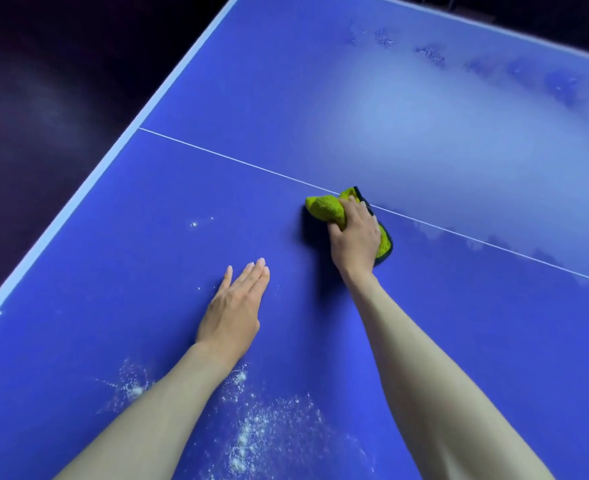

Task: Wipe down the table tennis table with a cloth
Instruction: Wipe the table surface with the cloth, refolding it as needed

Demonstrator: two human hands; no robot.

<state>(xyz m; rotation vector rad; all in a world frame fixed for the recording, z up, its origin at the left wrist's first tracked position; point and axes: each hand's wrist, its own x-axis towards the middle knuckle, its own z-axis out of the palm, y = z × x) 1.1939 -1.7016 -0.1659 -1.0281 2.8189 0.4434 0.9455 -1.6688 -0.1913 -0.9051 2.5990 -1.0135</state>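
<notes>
While the right hand [353, 233] grips a bunched yellow-green cloth [327, 207] and presses it onto the blue counter [459, 341] right at the thin white centre line [234, 160], the left hand [232, 311] lies flat with straight fingers nearer the person than that line. White powder [251, 434] speckles the surface nearer still.

Dark glossy floor [44, 98] with faint glare
</notes>
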